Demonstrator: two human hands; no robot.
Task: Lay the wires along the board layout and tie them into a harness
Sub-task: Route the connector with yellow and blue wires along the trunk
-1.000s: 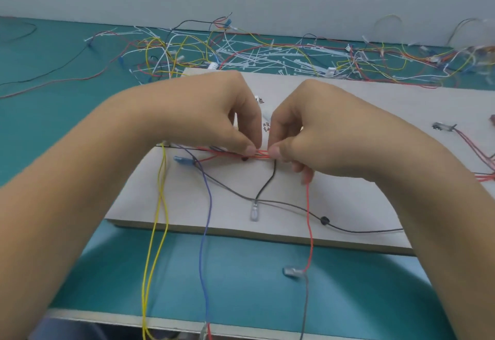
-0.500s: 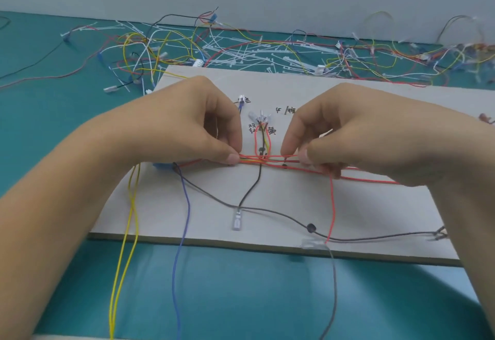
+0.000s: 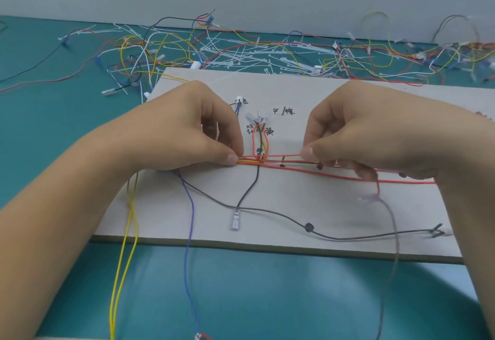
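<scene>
Red wire bundle point(image 3: 270, 159) pinched on both sides across the middle of the board point(image 3: 308, 200), not yet tied.

Yellow wires point(image 3: 130, 232) and a blue wire point(image 3: 190, 232) trail from under the left hand point(image 3: 192, 136) over the board's front edge onto the teal table point(image 3: 241, 291); a forearm nudge could, I judge, drag them out of the run. The left hand's thumb and forefinger clamp the bundle just left of the terminal cluster point(image 3: 257, 119); the right hand point(image 3: 361, 136) pinches a red strand just right of it. Pulling too taut may lift strands off the small dark pegs point(image 3: 319, 166); slack would let them splay. Bare board lies in front of the hands, while the loose wire pile point(image 3: 241, 50) crowds the far edge. At right, a grey wire point(image 3: 395, 238) hangs over the front, easy to snag.
</scene>
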